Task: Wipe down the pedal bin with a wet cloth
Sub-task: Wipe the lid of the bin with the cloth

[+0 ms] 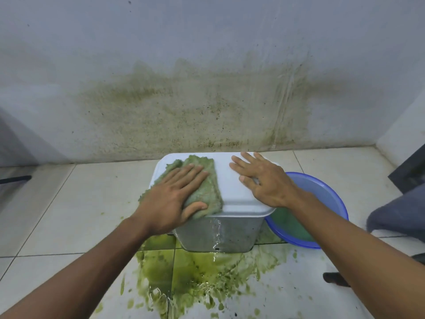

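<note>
The pedal bin (220,233) stands on the tiled floor against the wall; it has a white lid (227,180) and a grey metal body streaked with running water. A wet green cloth (207,183) lies spread over the left half of the lid. My left hand (177,196) lies flat on the cloth with straight fingers and presses it down, the thumb at the lid's front edge. My right hand (259,180) rests flat on the bare right half of the lid, fingers spread.
A blue basin (331,199) of greenish water sits just right of the bin. A green puddle (197,277) spreads over the tiles in front of the bin. The wall (195,107) behind carries green stains. Grey fabric (400,215) and a dark object sit at the right edge.
</note>
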`<state>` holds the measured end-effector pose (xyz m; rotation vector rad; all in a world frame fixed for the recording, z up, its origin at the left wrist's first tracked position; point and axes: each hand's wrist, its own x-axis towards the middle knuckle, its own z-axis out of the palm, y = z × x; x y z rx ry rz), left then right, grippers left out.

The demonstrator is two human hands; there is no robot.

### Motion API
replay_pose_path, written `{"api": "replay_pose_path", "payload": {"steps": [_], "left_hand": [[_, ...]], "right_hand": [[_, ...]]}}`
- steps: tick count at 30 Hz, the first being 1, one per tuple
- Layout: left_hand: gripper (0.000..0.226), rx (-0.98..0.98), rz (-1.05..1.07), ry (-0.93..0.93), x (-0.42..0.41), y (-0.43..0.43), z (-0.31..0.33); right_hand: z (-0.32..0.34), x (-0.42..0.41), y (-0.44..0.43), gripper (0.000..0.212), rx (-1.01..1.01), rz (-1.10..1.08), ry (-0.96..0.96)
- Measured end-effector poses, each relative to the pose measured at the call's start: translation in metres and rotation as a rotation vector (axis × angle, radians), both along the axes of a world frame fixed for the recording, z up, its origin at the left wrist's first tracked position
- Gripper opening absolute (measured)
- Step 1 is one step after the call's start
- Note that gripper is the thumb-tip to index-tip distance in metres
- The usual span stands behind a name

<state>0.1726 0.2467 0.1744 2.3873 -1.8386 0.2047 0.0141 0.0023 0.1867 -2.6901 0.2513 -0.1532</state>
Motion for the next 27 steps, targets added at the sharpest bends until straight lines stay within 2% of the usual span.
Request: {"api": "replay_pose_path", "payload": {"steps": [4,11,17,21,23,25,27], "left_hand": [[0.077,0.016,0.075,-0.022,0.012,0.019,-0.001],[0.079,0.012,0.042,-0.064,-0.051,-0.054,0.000],[0.082,-0.036,0.112,0.046,-0.011,-0.006,0.003],[0.077,-0.086,0.288,0.185,-0.008,-0.014,0.009],[0.074,-0.095,0.374,0.197,-0.012,-0.029,0.011],[0.075,-0.043,0.376,0.178,-0.016,-0.033,0.011],[0.078,0.014,0.284,0.192,-0.012,-0.023,0.012]], "right_hand": [[0.000,0.001,0.006,0.046,-0.036,-0.031,-0.003],[0.008,-0.002,0.012,0.050,-0.033,-0.097,0.012],[-0.003,-0.002,0.004,0.055,-0.038,-0.031,0.009],[-0.004,-0.001,0.007,0.055,-0.018,-0.048,-0.065],[-0.007,-0.001,0.009,0.054,-0.020,-0.055,-0.108],[-0.011,-0.003,0.015,0.053,-0.109,-0.058,-0.214],[-0.013,-0.008,0.021,0.062,-0.222,-0.052,-0.278]]}}
